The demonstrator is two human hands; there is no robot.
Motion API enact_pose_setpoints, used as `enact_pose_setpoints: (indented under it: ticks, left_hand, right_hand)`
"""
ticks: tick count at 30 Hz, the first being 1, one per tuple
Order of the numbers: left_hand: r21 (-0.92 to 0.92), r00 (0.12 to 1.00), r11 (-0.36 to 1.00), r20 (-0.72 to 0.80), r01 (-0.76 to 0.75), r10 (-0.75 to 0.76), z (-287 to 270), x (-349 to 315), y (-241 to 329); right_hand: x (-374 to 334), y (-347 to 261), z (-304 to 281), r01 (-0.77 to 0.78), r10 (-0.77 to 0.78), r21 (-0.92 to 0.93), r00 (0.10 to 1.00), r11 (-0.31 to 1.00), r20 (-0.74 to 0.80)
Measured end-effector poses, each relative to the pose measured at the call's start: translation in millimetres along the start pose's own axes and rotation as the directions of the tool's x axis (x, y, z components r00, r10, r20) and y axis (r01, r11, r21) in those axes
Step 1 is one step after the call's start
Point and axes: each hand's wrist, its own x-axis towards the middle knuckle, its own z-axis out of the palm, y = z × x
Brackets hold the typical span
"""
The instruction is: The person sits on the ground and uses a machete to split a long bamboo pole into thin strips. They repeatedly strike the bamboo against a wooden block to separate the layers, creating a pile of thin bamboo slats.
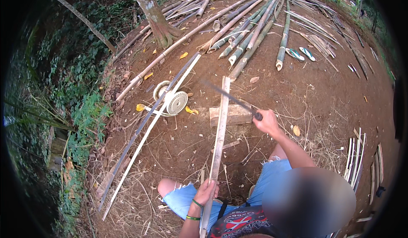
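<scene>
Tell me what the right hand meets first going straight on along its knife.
From the right hand, probably the bamboo strip, whose upper part the knife crosses in view; the wooden block also lies along that line but seems lower. Depth is unclear.

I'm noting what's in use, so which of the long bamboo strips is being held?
The split bamboo strip in the left hand, crossing the wooden block in this view. Others, like the narrow pale strip further left, lie unheld.
</scene>
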Motion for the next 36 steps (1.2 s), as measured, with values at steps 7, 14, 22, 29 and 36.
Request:
enact_pose_setpoints:
  ticks: [7,14,22,29,36]
  left_hand:
    - [0.152,0.985,0.988,-0.172,0.001,0.026,10,2,13]
    - [0.306,0.951,0.948,-0.259,-0.085,0.169,22,2,21]
    - [0.242,0.965,0.967,-0.225,-0.076,0.132,25,10,24]
    - [0.278,0.954,0.958,-0.265,-0.067,0.143,10,6,20]
    - [0.165,0.981,0.986,-0.186,-0.024,0.055,23,-17,1]
  right_hand:
    - [-103,-30,71,0.515,-0.510,0.011,0.845,0.857,0.159]
    - [16,32,30,0.410,-0.374,-0.334,0.912,0.849,0.170]
    - [98,34,-44,0.079,-0.117,-0.448,0.991,0.891,-0.058]
    - [60,-20,-8,0.202,-0.169,-0.344,0.978,0.917,0.123]
    - [121,69,-70,-0.327,0.244,-0.322,0.931,0.889,-0.272]
